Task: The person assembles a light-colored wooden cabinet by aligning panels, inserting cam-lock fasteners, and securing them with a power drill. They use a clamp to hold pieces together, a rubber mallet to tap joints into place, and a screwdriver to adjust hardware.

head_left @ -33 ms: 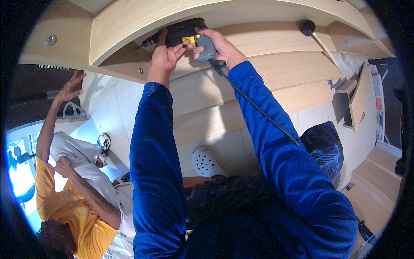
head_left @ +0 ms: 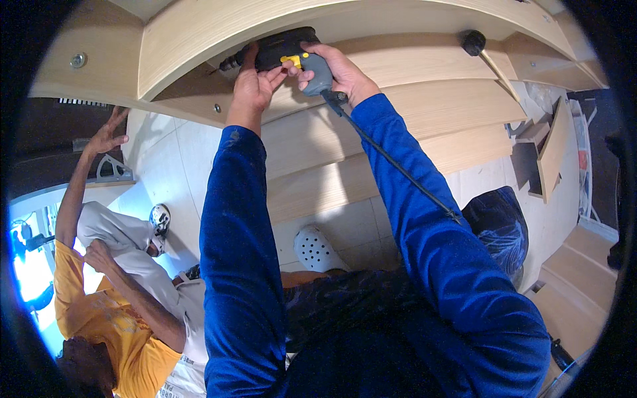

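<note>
Both hands point(head_left: 292, 73) grip drill point(head_left: 282, 50) against pale, seemingly wooden panel point(head_left: 192, 40).

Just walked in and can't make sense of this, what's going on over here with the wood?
A person in blue sleeves holds a dark corded power drill with a yellow switch against the pale wooden boards. The right hand grips its grey handle, and the left hand steadies the drill's body from the side. Its black cord trails down along the right forearm. At the left, another person in a yellow shirt reaches one hand up to the dark panel's edge.
</note>
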Demonstrator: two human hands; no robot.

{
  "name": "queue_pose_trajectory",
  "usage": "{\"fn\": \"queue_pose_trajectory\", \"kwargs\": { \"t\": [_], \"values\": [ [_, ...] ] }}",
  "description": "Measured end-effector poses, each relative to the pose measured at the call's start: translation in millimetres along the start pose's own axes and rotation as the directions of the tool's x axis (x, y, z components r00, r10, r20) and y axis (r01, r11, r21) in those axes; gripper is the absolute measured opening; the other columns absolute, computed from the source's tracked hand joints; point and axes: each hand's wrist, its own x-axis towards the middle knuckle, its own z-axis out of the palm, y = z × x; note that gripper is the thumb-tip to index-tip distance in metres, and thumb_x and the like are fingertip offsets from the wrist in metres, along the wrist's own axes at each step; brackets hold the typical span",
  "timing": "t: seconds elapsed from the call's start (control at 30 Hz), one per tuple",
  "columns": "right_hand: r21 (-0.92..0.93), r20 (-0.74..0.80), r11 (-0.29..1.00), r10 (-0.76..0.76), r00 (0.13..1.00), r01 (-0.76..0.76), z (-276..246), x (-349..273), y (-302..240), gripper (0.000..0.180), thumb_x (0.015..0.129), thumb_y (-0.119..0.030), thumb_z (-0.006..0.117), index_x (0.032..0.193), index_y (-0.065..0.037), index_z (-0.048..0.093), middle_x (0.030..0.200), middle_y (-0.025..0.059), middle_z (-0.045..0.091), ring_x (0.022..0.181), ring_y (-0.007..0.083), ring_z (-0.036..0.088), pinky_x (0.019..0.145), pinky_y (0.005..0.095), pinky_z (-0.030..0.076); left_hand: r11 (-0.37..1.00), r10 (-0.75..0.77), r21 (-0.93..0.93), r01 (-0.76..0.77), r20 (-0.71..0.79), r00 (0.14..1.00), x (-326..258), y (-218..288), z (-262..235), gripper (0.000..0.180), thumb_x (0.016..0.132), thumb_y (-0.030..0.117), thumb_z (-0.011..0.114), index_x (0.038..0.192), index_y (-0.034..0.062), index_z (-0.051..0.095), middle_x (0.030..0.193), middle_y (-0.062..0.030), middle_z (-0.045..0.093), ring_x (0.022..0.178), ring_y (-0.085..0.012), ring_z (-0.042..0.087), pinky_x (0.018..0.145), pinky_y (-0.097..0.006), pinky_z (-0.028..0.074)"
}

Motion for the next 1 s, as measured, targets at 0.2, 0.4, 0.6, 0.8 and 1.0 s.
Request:
{"fn": "queue_pose_trajectory", "kwargs": {
  "t": [0.2, 0.4, 0.6, 0.8, 1.0],
  "values": [
    [-0.044, 0.014, 0.998, -0.052, 0.999, 0.052, 2, 0, -6, 0.045, 0.101, -0.031, 0.059, 0.118, 0.011, 0.057, 0.089, 0.0177, 0.067, 0.058, 0.0186, 0.060, 0.066, 0.0414, 0.058, 1.000, 0.002, -0.022, -0.002, 0.005, 1.000, 4, 4, 7, 0.057, 0.100, 0.039, 0.068, 0.137, 0.0011, 0.050, 0.125, -0.0251, 0.064, 0.107, -0.0441, 0.070, 0.091, -0.056, 0.062],
    [-0.041, 0.030, 0.998, -0.047, 0.998, 0.048, 0, 2, -8, 0.046, 0.101, -0.031, 0.059, 0.118, 0.012, 0.057, 0.091, 0.0178, 0.068, 0.058, 0.0180, 0.060, 0.066, 0.0402, 0.058, 0.999, 0.030, 0.020, -0.030, -0.008, 1.000, 3, 4, 9, 0.066, 0.091, 0.045, 0.077, 0.134, 0.0015, 0.053, 0.125, -0.0210, 0.066, 0.109, -0.0384, 0.071, 0.097, -0.052, 0.059],
    [-0.006, 0.059, 1.000, -0.002, 0.998, 0.003, 3, 0, -8, 0.046, 0.100, -0.032, 0.060, 0.118, 0.011, 0.058, 0.090, 0.0175, 0.068, 0.059, 0.0179, 0.060, 0.066, 0.0392, 0.057, 0.999, 0.038, 0.034, -0.038, -0.020, 0.999, 1, 3, 10, 0.069, 0.090, 0.046, 0.078, 0.137, 0.0031, 0.052, 0.128, -0.0196, 0.066, 0.114, -0.0396, 0.068, 0.102, -0.053, 0.056],
    [-0.055, -0.013, 0.997, -0.054, 0.998, 0.054, 10, -5, -6, 0.045, 0.101, -0.031, 0.060, 0.120, 0.010, 0.056, 0.090, 0.0166, 0.066, 0.056, 0.0135, 0.054, 0.063, 0.0316, 0.052, 0.999, 0.018, -0.050, -0.018, 0.000, 1.000, 3, 1, 10, 0.063, 0.091, 0.043, 0.079, 0.136, 0.0071, 0.055, 0.129, -0.0181, 0.066, 0.118, -0.0405, 0.066, 0.102, -0.055, 0.055],
    [-0.010, 0.031, 1.000, 0.010, 0.999, -0.010, 12, -4, -11, 0.044, 0.100, -0.032, 0.062, 0.118, 0.009, 0.061, 0.089, 0.0161, 0.069, 0.057, 0.0171, 0.057, 0.063, 0.0350, 0.054, 0.997, -0.001, -0.078, 0.001, -0.001, 1.000, 6, 1, 9, 0.062, 0.090, 0.045, 0.079, 0.137, 0.0124, 0.056, 0.130, -0.0145, 0.067, 0.119, -0.0399, 0.065, 0.103, -0.054, 0.053]
  ]
}}
